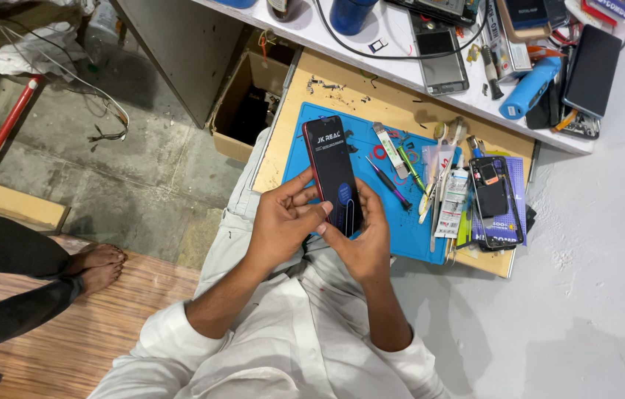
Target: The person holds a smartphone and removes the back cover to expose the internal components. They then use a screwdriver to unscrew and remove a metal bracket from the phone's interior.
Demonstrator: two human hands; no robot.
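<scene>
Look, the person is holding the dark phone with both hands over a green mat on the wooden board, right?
Not quite: the mat is blue, not green. The head view shows it. The rest holds: the left hand and right hand both hold the dark phone over that mat on the wooden board.

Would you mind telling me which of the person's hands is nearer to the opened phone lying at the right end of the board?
Right. The right hand grips the red phone just left of the opened phone; the left hand is farther left, across the red phone.
</scene>
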